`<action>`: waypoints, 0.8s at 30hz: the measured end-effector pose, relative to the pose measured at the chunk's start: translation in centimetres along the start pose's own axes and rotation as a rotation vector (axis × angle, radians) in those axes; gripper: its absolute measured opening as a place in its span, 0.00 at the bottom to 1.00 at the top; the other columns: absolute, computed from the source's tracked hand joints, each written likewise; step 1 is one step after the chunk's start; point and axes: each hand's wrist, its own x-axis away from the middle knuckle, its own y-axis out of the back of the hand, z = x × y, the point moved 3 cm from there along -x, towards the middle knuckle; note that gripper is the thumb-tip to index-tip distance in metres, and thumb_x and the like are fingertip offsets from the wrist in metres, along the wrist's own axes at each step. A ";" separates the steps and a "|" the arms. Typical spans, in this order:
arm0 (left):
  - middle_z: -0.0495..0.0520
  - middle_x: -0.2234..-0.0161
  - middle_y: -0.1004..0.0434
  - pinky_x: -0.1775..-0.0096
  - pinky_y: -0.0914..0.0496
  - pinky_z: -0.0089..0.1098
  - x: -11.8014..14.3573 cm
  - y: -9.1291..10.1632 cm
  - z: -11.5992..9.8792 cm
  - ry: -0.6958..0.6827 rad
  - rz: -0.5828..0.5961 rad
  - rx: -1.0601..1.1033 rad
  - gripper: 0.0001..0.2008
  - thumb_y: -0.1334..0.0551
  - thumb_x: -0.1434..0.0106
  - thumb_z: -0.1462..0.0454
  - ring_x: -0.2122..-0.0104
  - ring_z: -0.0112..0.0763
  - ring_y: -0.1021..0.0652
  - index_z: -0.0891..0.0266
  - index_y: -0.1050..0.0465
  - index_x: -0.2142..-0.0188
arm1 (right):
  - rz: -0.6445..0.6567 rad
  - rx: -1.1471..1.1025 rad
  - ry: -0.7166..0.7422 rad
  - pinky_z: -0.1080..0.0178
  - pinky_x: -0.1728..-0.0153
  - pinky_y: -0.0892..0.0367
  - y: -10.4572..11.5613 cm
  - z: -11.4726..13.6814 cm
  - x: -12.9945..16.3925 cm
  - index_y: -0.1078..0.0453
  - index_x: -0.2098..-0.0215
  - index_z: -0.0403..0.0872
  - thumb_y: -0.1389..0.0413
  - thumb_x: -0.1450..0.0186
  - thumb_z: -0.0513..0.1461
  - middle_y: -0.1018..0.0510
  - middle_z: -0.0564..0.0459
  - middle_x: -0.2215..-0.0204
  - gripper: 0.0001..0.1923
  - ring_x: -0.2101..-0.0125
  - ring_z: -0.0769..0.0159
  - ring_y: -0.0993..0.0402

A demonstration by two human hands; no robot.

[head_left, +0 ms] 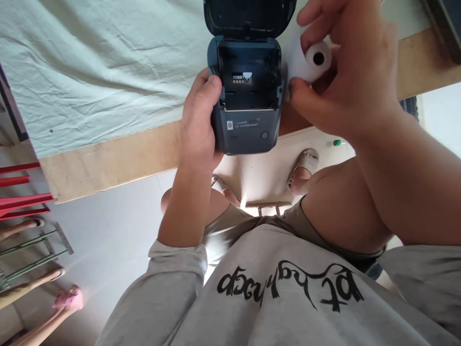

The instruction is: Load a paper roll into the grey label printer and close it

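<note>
A dark blue label printer (245, 132) is tilted up over the table's front edge, its black lid (250, 19) swung back and its paper bay bare inside. My left hand (200, 115) grips the printer's left side, the thumb on the rim of the bay. Just right of the printer, my right hand (345, 62) holds a small white paper roll (309, 62) between thumb and fingers. The roll's dark core hole faces me, and a loose flap of its paper stands close beside the printer.
A pale green cloth (108, 67) covers the wooden table (115, 156). At the upper right lies a dark flat object (442, 29). A red stool (25, 199), a green metal frame (39, 250) and other people's feet (68, 298) are on the left. A green-capped item (337, 142) lies on the floor.
</note>
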 end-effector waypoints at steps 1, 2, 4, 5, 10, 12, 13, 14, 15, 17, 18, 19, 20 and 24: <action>0.46 0.63 0.27 0.65 0.35 0.32 0.0 0.0 -0.1 -0.024 0.003 0.014 0.14 0.48 0.46 0.49 0.54 0.35 0.30 0.55 0.36 0.69 | 0.028 0.026 0.019 0.74 0.66 0.43 -0.2 0.1 0.2 0.48 0.52 0.50 0.54 0.47 0.38 0.36 0.58 0.61 0.22 0.67 0.85 0.41; 0.47 0.64 0.27 0.66 0.35 0.32 0.0 0.0 -0.1 -0.057 0.007 0.026 0.13 0.47 0.46 0.51 0.55 0.36 0.29 0.55 0.36 0.69 | 0.056 0.060 0.036 0.74 0.67 0.44 -0.5 0.1 0.3 0.47 0.53 0.51 0.54 0.47 0.39 0.36 0.58 0.61 0.22 0.67 0.85 0.41; 0.48 0.64 0.27 0.68 0.35 0.32 0.1 -0.1 -0.1 -0.089 0.008 0.029 0.10 0.46 0.46 0.54 0.57 0.36 0.28 0.56 0.37 0.69 | 0.070 0.131 0.053 0.73 0.68 0.45 -1.0 0.0 0.5 0.46 0.54 0.51 0.53 0.47 0.41 0.38 0.57 0.60 0.20 0.65 0.83 0.41; 0.49 0.64 0.27 0.69 0.36 0.32 0.1 -0.2 -0.1 -0.086 0.002 0.023 0.09 0.46 0.46 0.55 0.57 0.36 0.28 0.56 0.38 0.70 | 0.060 0.152 0.049 0.72 0.67 0.44 -1.0 -0.1 0.6 0.45 0.54 0.51 0.54 0.46 0.42 0.39 0.55 0.59 0.20 0.64 0.82 0.41; 0.49 0.64 0.27 0.68 0.34 0.32 0.1 -0.3 0.1 -0.088 0.003 0.016 0.10 0.47 0.46 0.54 0.59 0.35 0.27 0.56 0.38 0.70 | 0.055 0.093 0.018 0.71 0.61 0.40 -0.6 -0.5 0.8 0.49 0.51 0.52 0.52 0.47 0.42 0.39 0.54 0.59 0.24 0.60 0.80 0.40; 0.49 0.64 0.27 0.65 0.33 0.33 0.0 -0.2 0.0 -0.093 0.007 0.015 0.10 0.48 0.46 0.54 0.58 0.34 0.28 0.56 0.38 0.71 | 0.094 -0.001 0.006 0.73 0.63 0.39 -0.5 -0.6 0.9 0.55 0.49 0.51 0.52 0.48 0.38 0.37 0.55 0.59 0.29 0.63 0.83 0.39; 0.48 0.64 0.27 0.63 0.32 0.33 0.0 -0.2 0.0 -0.084 0.005 0.012 0.09 0.47 0.46 0.54 0.59 0.34 0.28 0.56 0.38 0.71 | 0.113 -0.034 0.004 0.74 0.65 0.38 -0.5 -0.6 1.0 0.57 0.49 0.51 0.53 0.49 0.36 0.37 0.56 0.59 0.30 0.65 0.84 0.38; 0.48 0.65 0.27 0.62 0.32 0.34 -0.1 -0.2 0.0 -0.072 0.001 0.010 0.09 0.47 0.46 0.55 0.59 0.34 0.28 0.55 0.37 0.71 | 0.129 -0.046 0.008 0.74 0.65 0.38 -0.6 -0.6 1.0 0.57 0.49 0.51 0.54 0.49 0.35 0.37 0.56 0.59 0.30 0.65 0.84 0.38; 0.48 0.65 0.27 0.61 0.32 0.34 -0.1 -0.2 -0.1 -0.058 -0.006 0.008 0.08 0.47 0.46 0.55 0.59 0.34 0.28 0.55 0.37 0.71 | 0.136 -0.034 0.018 0.73 0.64 0.38 -0.7 -0.6 1.0 0.55 0.50 0.51 0.54 0.50 0.35 0.37 0.57 0.59 0.28 0.64 0.83 0.38; 0.47 0.66 0.27 0.62 0.32 0.34 -0.1 -0.1 -0.1 -0.036 -0.017 0.001 0.07 0.46 0.47 0.55 0.59 0.35 0.28 0.53 0.36 0.71 | 0.122 0.016 0.025 0.71 0.61 0.38 -0.9 -0.6 1.1 0.49 0.53 0.51 0.53 0.49 0.37 0.38 0.56 0.58 0.25 0.61 0.80 0.39; 0.47 0.66 0.26 0.63 0.32 0.34 -0.1 -0.1 -0.1 -0.030 -0.021 -0.008 0.07 0.46 0.48 0.55 0.58 0.35 0.28 0.53 0.36 0.71 | 0.107 0.038 0.019 0.69 0.60 0.38 -1.0 -0.7 1.1 0.47 0.54 0.51 0.52 0.48 0.40 0.39 0.55 0.58 0.23 0.59 0.78 0.40; 0.47 0.65 0.26 0.63 0.32 0.34 -0.1 -0.2 -0.2 -0.027 -0.023 -0.019 0.07 0.46 0.48 0.55 0.58 0.35 0.28 0.53 0.36 0.71 | 0.089 0.055 0.009 0.68 0.58 0.39 -1.0 -0.8 1.1 0.47 0.54 0.51 0.52 0.48 0.42 0.40 0.54 0.57 0.23 0.58 0.77 0.40; 0.47 0.65 0.26 0.63 0.33 0.34 -0.1 -0.2 -0.2 -0.028 -0.023 -0.030 0.08 0.46 0.48 0.55 0.57 0.35 0.28 0.54 0.37 0.71 | 0.068 0.068 -0.003 0.68 0.57 0.39 -0.9 -0.9 1.1 0.47 0.53 0.51 0.52 0.47 0.43 0.41 0.53 0.57 0.23 0.57 0.76 0.41; 0.48 0.63 0.26 0.61 0.33 0.34 0.0 -0.2 -0.3 -0.044 -0.005 -0.047 0.12 0.48 0.46 0.52 0.55 0.36 0.29 0.55 0.37 0.69 | 0.071 -0.011 -0.003 0.73 0.61 0.37 -0.7 -1.0 1.3 0.59 0.48 0.48 0.55 0.48 0.36 0.42 0.53 0.55 0.30 0.59 0.81 0.40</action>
